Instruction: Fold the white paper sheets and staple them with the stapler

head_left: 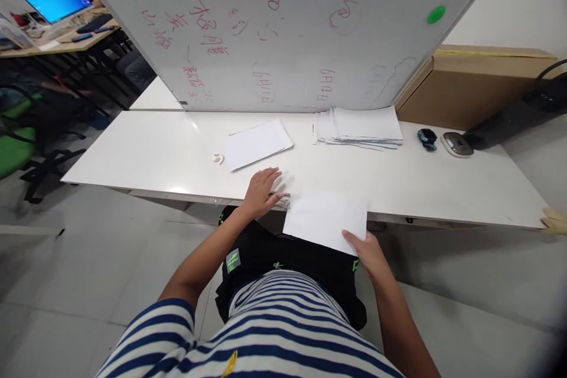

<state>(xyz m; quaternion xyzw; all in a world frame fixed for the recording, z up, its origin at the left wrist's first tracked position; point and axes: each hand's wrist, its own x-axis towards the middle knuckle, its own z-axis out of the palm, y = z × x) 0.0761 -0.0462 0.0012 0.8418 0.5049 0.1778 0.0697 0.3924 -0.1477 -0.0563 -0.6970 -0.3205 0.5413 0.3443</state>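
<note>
My right hand (370, 253) grips the lower right corner of a sheet of white paper (328, 218), its thumb lying on top. The paper extends over the front edge of the white table (177, 147). Left of the sheet, my left hand (261, 192) is open above the table edge, fingers stretched out and thumb pointing towards the paper. A small metallic item (283, 201) shows between that thumb and the paper's left edge; its kind is unclear. Beyond my left hand lies a smaller pile of white paper (258, 144), with a small white curled object (218, 159) beside it.
A thick stack of paper (365, 125) lies near the whiteboard (283, 41). To its right are a dark watch (427, 138), a grey and white rounded device (458, 144), a black cylindrical object (509, 118) and a cardboard box (469, 88). A green chair (18, 144) stands at left.
</note>
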